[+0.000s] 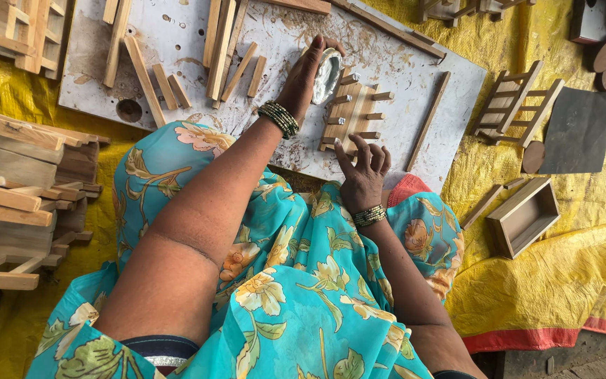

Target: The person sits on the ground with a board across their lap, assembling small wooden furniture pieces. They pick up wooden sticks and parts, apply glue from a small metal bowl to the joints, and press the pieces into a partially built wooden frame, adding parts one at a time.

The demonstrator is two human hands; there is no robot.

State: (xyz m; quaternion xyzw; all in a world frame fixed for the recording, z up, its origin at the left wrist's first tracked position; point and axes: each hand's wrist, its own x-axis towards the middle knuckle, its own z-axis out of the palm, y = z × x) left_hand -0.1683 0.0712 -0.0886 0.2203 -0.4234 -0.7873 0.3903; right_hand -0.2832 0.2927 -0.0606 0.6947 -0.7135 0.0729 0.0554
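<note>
Two hands worked at a small wooden slatted frame (pixel 351 112) lying on the white board (pixel 177 42) before the person's lap. Several short crosspieces already sat across its rails, so the frame looked well along, though loose wooden sticks (pixel 236 70) lay apart on the board, unused. Left hand (pixel 310 70) curled in a closed grip around a small whitish container (pixel 327 74) just beside the frame. Right hand (pixel 362 168) rested open, fingers spread, touching the frame's near edge.

Slatted wooden piece (pixel 351 112) on board (pixel 177 42); loose sticks (pixel 229 56) on board, left of it; small ladder frame (pixel 517 105) right, off board; open wooden box (pixel 525 216) below frame.
</note>
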